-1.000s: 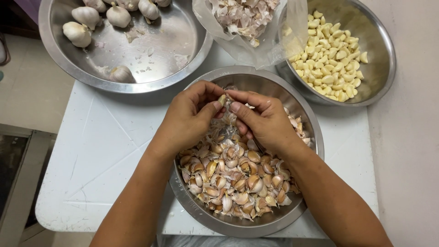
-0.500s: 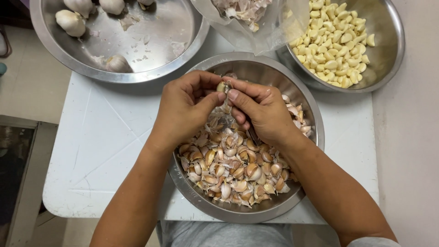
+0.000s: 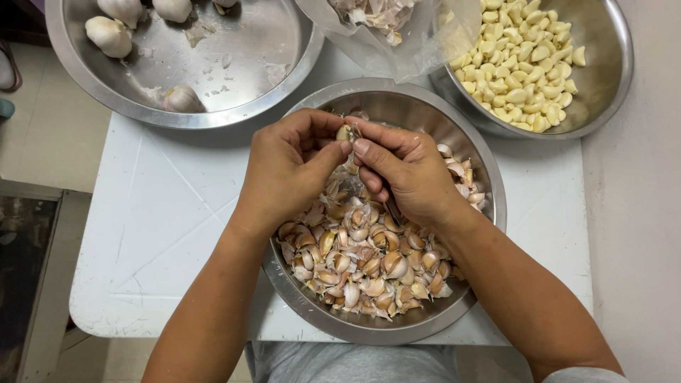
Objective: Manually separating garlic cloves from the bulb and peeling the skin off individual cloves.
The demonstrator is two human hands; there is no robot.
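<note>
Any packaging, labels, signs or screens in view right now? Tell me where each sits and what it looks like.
Clear plastic bag: top centre, between the two far bowls, crumpled and see-through, holding pale pinkish garlic skins.
No labels, signs or screens show on the white table or the steel bowls.

What we cannot make out

Our left hand [image 3: 287, 170] and right hand [image 3: 408, 177] cover most of the garlic clove [image 3: 344, 132]; the top edge crops the clear bag [image 3: 397, 32] and both far bowls.
</note>
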